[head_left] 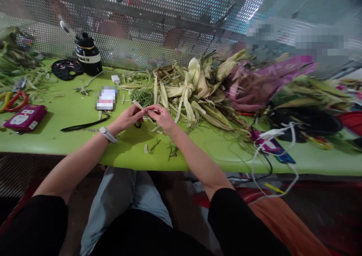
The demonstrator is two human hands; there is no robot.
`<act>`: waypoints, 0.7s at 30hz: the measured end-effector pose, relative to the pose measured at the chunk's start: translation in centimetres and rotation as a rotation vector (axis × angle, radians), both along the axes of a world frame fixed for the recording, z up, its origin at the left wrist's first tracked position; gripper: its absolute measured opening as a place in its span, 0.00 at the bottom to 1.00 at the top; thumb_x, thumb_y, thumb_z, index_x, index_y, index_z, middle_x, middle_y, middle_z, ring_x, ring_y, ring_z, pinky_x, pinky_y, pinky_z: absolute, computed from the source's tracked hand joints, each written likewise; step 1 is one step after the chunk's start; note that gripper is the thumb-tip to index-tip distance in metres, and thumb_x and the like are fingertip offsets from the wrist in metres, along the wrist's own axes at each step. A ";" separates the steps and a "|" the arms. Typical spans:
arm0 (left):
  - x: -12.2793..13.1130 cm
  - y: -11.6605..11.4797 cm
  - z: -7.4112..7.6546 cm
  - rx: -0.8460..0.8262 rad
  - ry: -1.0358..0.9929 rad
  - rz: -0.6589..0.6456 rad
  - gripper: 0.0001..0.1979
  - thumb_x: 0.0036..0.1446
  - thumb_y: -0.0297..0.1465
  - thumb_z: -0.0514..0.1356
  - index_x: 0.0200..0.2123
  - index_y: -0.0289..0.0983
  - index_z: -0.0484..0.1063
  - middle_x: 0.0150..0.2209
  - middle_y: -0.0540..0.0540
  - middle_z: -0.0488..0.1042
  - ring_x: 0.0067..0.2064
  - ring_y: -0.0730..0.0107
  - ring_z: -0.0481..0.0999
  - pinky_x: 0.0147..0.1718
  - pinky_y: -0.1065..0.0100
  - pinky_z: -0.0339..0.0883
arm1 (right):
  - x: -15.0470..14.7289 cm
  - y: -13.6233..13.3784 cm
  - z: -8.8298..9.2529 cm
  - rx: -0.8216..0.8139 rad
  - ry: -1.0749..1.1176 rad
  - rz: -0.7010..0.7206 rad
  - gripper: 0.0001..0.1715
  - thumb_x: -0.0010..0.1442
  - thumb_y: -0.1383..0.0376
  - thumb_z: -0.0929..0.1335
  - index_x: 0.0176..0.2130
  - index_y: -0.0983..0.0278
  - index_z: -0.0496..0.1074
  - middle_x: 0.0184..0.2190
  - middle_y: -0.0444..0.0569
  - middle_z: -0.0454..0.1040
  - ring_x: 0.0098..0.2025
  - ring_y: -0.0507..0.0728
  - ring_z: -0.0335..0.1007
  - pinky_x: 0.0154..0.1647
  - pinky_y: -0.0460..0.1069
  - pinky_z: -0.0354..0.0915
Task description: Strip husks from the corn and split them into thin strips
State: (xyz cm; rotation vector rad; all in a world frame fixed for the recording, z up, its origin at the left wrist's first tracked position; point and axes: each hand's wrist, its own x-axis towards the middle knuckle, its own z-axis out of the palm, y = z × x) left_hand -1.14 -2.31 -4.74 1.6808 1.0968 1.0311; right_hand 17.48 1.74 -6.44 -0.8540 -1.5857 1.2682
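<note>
My left hand (130, 117) and my right hand (158, 115) meet above the green table, fingertips close together. A pale strip of husk (138, 105) sticks up from the closed fingers of my left hand. The fingers of my right hand pinch at the same spot, on the strip's lower end as far as can be seen. Just behind the hands lies a small heap of thin green strips (141, 96). To its right spreads a big pile of dry, pale corn husks (188, 91).
A phone (106, 98), a black strap (85, 126) and a white plug (115, 79) lie left of the hands. Farther left are a black jug (88, 56), scissors (17, 101) and a purple power box (26, 118). White cables (294, 135) hang over the right table edge.
</note>
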 end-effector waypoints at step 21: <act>0.3 -0.7 0.7 0.167 0.103 0.005 0.23 0.64 0.49 0.58 0.28 0.36 0.70 0.24 0.47 0.75 0.25 0.74 0.72 0.28 0.70 0.67 | 0.0 -2.3 2.1 0.420 -0.246 -0.119 0.33 0.64 0.36 0.61 0.26 0.60 0.59 0.23 0.42 0.59 0.27 0.52 0.56 0.33 0.50 0.58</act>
